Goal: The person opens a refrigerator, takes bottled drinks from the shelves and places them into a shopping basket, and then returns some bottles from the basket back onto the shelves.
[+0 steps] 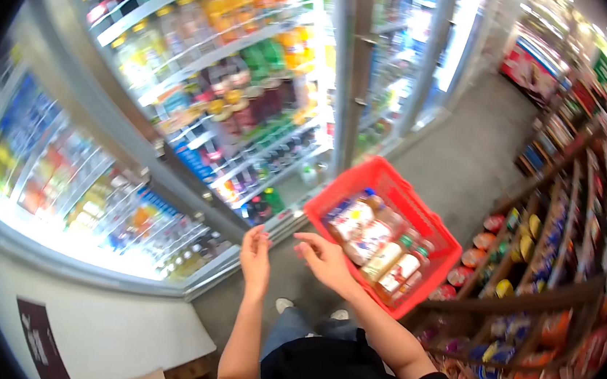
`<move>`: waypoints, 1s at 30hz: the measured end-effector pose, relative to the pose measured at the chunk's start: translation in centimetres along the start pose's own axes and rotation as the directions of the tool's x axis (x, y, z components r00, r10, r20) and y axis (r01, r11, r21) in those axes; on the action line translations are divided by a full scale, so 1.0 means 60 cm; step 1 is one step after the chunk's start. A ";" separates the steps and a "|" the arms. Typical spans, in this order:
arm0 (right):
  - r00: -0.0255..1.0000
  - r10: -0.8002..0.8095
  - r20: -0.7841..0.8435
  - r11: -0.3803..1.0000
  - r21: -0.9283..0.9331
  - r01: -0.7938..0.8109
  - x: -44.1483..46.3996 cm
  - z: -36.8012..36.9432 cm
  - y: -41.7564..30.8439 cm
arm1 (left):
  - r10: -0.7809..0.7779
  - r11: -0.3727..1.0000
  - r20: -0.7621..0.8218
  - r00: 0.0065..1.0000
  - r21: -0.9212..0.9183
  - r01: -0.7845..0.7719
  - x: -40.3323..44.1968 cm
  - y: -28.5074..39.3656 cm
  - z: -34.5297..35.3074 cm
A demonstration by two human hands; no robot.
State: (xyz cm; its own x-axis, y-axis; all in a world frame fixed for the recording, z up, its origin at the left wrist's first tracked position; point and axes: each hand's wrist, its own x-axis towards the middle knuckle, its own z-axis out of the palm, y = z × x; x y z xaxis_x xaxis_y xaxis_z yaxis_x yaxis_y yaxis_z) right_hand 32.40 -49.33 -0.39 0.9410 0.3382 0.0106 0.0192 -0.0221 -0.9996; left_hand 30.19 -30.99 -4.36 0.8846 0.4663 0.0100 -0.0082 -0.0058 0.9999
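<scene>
We had both hands raised in front of us, the left hand (255, 264) loosely curled and the right hand (327, 263) with its fingers part-spread; we saw nothing gripped in either. The red basket (400, 187) sat just beyond the right hand and forearm (whether it hung from that arm or stood on something, we could not tell), with several bottles (389, 260) lying side by side inside. The step in hand, as we judged it, was a moment of free hands before the lit cooler (352, 84). Any next move called for keeping the basket steady and level.

For room, the cooler's metal frame bounded us ahead and left, and a white counter (122, 325) closed in low on the left. The snack shelves (526, 302) came near the basket's right edge. The bare floor (461, 142) ran open between cooler and shelves.
</scene>
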 end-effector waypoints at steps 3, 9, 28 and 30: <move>0.993 0.068 0.094 0.994 0.080 -0.076 0.043 0.079 0.028 | 0.007 1.000 -0.104 0.995 -0.014 -0.008 -0.004 -0.006 -0.083; 0.959 0.083 0.270 0.984 0.133 -0.123 0.117 0.227 0.031 | 0.084 0.996 -0.368 0.926 0.052 -0.069 0.069 -0.023 -0.283; 0.972 0.029 0.232 0.983 0.167 -0.070 0.235 0.409 -0.034 | -0.036 0.975 -0.036 0.999 -0.222 0.027 0.419 0.145 -0.361; 0.977 0.026 0.213 0.985 0.159 -0.061 0.232 0.415 -0.038 | -0.028 0.978 -0.025 0.999 -0.209 0.022 0.429 0.130 -0.373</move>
State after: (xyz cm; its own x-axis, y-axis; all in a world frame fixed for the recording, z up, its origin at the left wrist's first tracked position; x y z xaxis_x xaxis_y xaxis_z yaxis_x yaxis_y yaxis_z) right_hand 37.05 -21.12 1.35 0.8474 0.5305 -0.0216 -0.0923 0.1071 -0.9900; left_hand 42.46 0.77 3.72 0.8726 0.4881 -0.0177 -0.0864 0.1899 0.9780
